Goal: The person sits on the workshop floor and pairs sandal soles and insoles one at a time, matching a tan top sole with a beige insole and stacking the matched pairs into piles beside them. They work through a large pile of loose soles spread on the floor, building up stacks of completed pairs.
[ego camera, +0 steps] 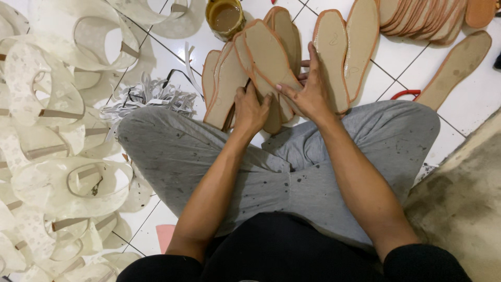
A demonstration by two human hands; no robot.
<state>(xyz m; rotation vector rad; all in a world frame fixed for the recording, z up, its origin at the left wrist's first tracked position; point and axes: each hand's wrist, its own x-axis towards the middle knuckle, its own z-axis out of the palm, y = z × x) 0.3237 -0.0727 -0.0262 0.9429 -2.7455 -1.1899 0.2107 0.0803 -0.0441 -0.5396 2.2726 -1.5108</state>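
Note:
A fan of several tan shoe insoles [261,57] with orange edges stands on the white tiled floor in front of my crossed legs in grey trousers [292,172]. My left hand [250,109] grips the lower ends of these insoles. My right hand [308,89] lies flat against the front insole, fingers spread, thumb on its face. More insoles [344,49] lie just right of my right hand.
An open tin of brown glue [225,18] stands behind the insoles. Pale lace shoe uppers [57,104] pile up at left, with white strip scraps [151,96] beside them. A row of insoles [422,18] and one single insole [456,65] lie at top right. A red-handled tool [404,94] peeks out by my knee.

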